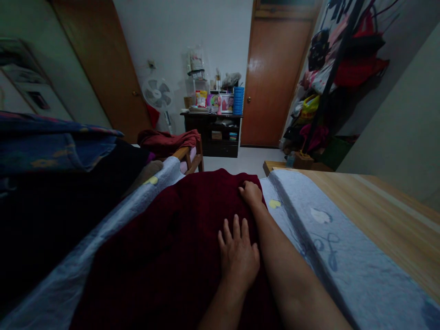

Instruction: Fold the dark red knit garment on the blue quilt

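A dark red cloth (192, 220) is spread over the bed, which has a light blue patterned sheet (330, 233). My left hand (239, 256) lies flat on the cloth with its fingers spread, holding nothing. Farther forward, my right hand (252, 193) rests at the cloth's far right edge. Its fingers are curled down on the fabric there, and its fingertips are partly hidden.
Dark clothes and a blue flowered cloth (62, 149) are piled on the left. A wooden board (374, 197) borders the bed's right side. Beyond the bed stand a black cabinet (211, 144), a fan (158, 94) and hanging bags (357, 68).
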`<state>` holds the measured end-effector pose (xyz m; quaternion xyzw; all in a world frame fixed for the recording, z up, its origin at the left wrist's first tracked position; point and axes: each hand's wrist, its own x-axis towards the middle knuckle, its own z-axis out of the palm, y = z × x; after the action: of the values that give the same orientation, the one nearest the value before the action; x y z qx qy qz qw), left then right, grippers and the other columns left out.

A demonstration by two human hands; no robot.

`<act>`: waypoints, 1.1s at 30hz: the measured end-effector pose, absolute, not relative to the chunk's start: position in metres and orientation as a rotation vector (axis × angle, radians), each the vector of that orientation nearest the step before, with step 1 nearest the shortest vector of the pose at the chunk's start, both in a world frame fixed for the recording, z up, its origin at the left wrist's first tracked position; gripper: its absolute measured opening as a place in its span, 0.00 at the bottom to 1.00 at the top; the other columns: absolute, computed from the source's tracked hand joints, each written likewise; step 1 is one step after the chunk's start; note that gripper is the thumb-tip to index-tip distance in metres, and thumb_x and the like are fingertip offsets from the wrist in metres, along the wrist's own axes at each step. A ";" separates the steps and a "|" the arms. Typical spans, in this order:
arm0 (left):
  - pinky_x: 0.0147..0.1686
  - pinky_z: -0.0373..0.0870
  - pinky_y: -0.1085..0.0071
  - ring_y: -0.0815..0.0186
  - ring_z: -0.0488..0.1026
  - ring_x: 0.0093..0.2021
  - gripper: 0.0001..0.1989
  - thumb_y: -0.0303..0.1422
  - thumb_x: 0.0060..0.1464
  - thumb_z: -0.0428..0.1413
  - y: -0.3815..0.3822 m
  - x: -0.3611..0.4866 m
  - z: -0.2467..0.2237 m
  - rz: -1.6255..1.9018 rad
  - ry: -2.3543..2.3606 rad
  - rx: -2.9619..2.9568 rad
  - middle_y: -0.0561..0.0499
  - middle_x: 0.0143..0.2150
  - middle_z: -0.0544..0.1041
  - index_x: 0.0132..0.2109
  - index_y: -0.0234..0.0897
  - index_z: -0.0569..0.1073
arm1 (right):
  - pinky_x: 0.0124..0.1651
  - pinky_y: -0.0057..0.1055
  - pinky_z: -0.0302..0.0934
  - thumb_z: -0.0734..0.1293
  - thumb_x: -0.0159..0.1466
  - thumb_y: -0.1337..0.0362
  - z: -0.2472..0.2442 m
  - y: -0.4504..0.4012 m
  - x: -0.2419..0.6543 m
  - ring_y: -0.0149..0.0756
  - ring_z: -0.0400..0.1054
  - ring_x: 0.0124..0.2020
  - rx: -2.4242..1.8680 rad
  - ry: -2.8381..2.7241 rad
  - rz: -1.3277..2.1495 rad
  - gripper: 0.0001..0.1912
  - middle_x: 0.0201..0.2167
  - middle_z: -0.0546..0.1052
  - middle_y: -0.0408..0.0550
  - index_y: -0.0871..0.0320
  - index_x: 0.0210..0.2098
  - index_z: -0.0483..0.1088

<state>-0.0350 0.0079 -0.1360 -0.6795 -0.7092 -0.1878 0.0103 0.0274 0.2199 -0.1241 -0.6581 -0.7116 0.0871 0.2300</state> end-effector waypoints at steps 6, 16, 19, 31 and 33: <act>0.62 0.50 0.44 0.44 0.46 0.68 0.32 0.38 0.56 0.51 0.007 -0.035 -0.135 -0.571 -2.213 -2.123 0.45 0.70 0.52 0.66 0.41 0.58 | 0.45 0.30 0.58 0.57 0.67 0.61 -0.128 0.236 0.037 0.39 0.70 0.44 -1.754 -1.870 0.345 0.15 0.42 0.78 0.52 0.58 0.43 0.73; 0.61 0.49 0.43 0.42 0.49 0.67 0.33 0.42 0.55 0.53 0.008 -0.033 -0.133 -0.533 -2.251 -2.116 0.36 0.69 0.54 0.66 0.41 0.57 | 0.45 0.28 0.58 0.57 0.66 0.62 -0.140 0.240 0.043 0.36 0.69 0.42 -1.675 -1.791 0.357 0.14 0.41 0.77 0.49 0.58 0.46 0.70; 0.61 0.49 0.43 0.42 0.49 0.67 0.33 0.42 0.55 0.54 0.007 -0.033 -0.133 -0.529 -2.251 -2.109 0.36 0.69 0.53 0.66 0.41 0.58 | 0.46 0.30 0.57 0.61 0.64 0.61 -0.142 0.235 0.036 0.38 0.68 0.44 -1.675 -1.805 0.288 0.12 0.43 0.75 0.49 0.55 0.46 0.70; 0.61 0.49 0.44 0.43 0.48 0.68 0.33 0.43 0.56 0.53 0.007 -0.034 -0.133 -0.522 -2.247 -2.107 0.35 0.69 0.53 0.66 0.41 0.58 | 0.38 0.28 0.59 0.62 0.61 0.63 -0.086 0.234 0.047 0.35 0.69 0.34 -1.475 -1.710 0.700 0.07 0.31 0.77 0.48 0.58 0.32 0.71; 0.61 0.50 0.44 0.43 0.48 0.68 0.33 0.44 0.56 0.53 0.007 -0.034 -0.131 -0.512 -2.256 -2.111 0.35 0.69 0.54 0.66 0.41 0.58 | 0.32 0.27 0.61 0.63 0.60 0.66 -0.087 0.234 0.045 0.32 0.68 0.27 -1.371 -1.691 1.024 0.06 0.25 0.76 0.46 0.59 0.30 0.71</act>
<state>-0.0336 0.0068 -0.1315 -0.6740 -0.7204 -0.1634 0.0048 0.0450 0.2343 -0.0870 -0.5318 -0.6559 0.3972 0.3596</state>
